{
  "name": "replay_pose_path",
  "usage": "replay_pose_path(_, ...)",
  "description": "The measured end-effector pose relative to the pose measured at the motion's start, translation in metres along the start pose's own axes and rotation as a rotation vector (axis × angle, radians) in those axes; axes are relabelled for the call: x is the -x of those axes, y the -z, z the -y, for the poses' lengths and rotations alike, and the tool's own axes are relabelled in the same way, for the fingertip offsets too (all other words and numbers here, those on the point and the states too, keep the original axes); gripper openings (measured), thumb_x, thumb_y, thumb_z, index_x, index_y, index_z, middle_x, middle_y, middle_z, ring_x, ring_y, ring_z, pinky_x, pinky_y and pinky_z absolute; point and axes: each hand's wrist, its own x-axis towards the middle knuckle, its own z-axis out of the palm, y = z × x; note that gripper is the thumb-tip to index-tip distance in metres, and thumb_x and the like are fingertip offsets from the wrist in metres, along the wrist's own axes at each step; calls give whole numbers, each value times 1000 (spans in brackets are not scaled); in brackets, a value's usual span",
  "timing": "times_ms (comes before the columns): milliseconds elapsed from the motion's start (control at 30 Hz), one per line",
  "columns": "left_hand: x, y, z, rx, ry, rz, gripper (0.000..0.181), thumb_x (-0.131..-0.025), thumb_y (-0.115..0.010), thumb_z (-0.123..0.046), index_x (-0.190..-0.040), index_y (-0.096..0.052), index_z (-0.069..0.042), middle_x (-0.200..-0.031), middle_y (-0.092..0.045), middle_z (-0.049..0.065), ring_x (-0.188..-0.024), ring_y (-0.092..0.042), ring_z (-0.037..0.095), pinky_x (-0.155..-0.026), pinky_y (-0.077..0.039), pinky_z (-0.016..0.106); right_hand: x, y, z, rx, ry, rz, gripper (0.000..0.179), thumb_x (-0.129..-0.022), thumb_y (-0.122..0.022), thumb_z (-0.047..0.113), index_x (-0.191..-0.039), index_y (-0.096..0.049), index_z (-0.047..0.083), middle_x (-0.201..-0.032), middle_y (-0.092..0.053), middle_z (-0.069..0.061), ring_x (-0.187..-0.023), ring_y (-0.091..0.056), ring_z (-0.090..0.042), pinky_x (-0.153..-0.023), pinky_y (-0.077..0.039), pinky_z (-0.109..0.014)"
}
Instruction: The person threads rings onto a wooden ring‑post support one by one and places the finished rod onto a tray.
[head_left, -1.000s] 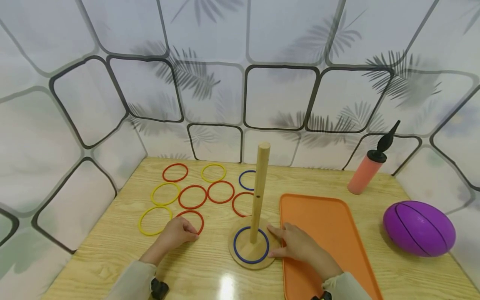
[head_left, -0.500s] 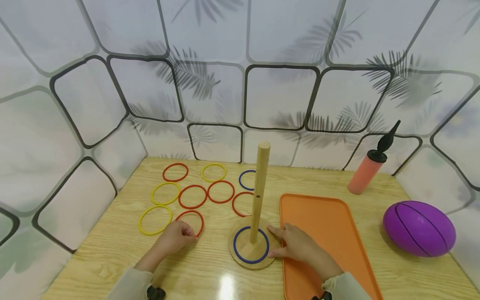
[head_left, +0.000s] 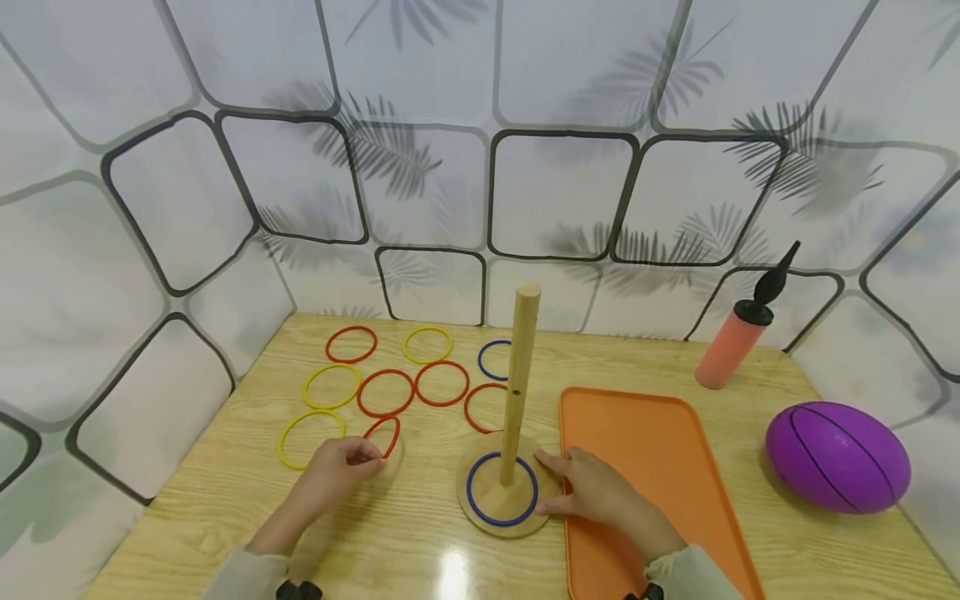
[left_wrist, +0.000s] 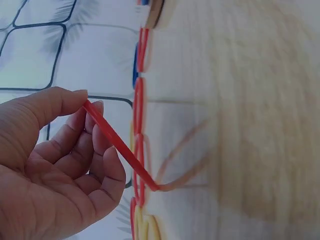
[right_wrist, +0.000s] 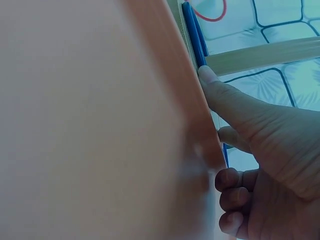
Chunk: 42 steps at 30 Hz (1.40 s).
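My left hand pinches a red ring between thumb and fingertips. That ring is tilted, its lower edge close to the table in the left wrist view. To the right stands a wooden peg stand with an upright pole and a round base. A blue ring lies around the foot of the pole. My right hand rests with thumb and index finger spread on the base's right edge. In the right wrist view its thumb touches the base beside the blue ring; the other fingers bend loosely.
Several red and yellow rings, including a yellow ring, lie flat at left. Another blue ring is partly behind the pole. An orange tray lies under my right hand. Further right are a pink hand pump and a purple ball.
The red ring by my left hand lay flat and is now tilted up off the table in its pinch. That hand has drawn slightly left. My right hand has not moved.
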Motion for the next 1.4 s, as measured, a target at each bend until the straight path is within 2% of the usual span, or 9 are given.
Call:
replay_pose_path(233,3,10,-13,59,-21,-18,11,-86,-69,-12,-93,-68,-4,-85,-67,6,-72,-57,15,-60,-48,27,0,0,3,-3,-16,4,82,-72,-72,55,-139,-49,14,-77,-39,-1,-65,-36,-15,-55,-31,-29)
replay_pose_path(433,3,16,-20,108,-18,-61,17,-87,-69,-17,-97,-71,-3,-91,-70,7,-79,-61,15,-65,-50,28,-2,-1,1,-7,-15,4,82,-72,-72,55,-139,-49,15,-77,-39,-2,-65,-36,-15,-55,-31,-29)
replay_pose_path(567,3,22,-28,244,4,-79,25,-88,-68,-22,-101,-70,-1,-92,-70,5,-80,-62,11,-70,-52,29,-2,0,2,7,-17,-4,82,-71,-72,56,-139,-50,15,-77,-39,-2,-64,-35,-15,-55,-30,-29)
replay_pose_path(667,3,27,-38,387,13,-90,30,-89,-67,-22,-105,-68,2,-88,-70,1,-80,-63,11,-70,-53,28,-2,0,2,10,-17,-5,82,-71,-72,57,-139,-50,15,-77,-39,-2,-64,-35,-15,-55,-30,-29)
replay_pose_path(833,4,35,-59,551,-25,-102,30,-88,-68,-20,-106,-67,4,-86,-72,-3,-80,-66,11,-73,-54,26,-2,0,2,4,-16,-4,83,-72,-71,57,-139,-49,15,-76,-38,-1,-64,-34,-14,-55,-30,-28)
replay_pose_path(1033,7,42,-82,581,-80,-94,26,-89,-68,-19,-103,-68,2,-89,-72,-1,-83,-66,10,-76,-54,25,-1,0,2,-7,-16,-6,82,-72,-72,56,-139,-49,15,-76,-38,-1,-63,-34,-14,-54,-30,-27)
replay_pose_path(1133,6,46,-91,609,-77,-77,22,-89,-67,-20,-102,-69,-2,-89,-72,-2,-82,-65,10,-76,-54,24,0,0,3,-15,-20,1,82,-72,-72,55,-139,-49,15,-76,-38,-1,-63,-34,-14,-54,-30,-28)
replay_pose_path(1267,4,52,-103,721,-80,-34,8,-90,-65,-18,-93,-71,-13,-87,-71,-4,-82,-65,8,-75,-53,21,0,1,3,-13,-27,4,83,-71,-72,55,-139,-49,15,-76,-39,-2,-63,-34,-15,-54,-30,-28)
replay_pose_path(1400,3,59,-117,843,-121,16,10,-92,-63,-13,-88,-72,-16,-87,-70,-2,-83,-65,8,-74,-52,19,0,1,2,-5,-23,6,82,-72,-72,55,-139,-49,14,-76,-39,-1,-63,-34,-14,-55,-31,-28)
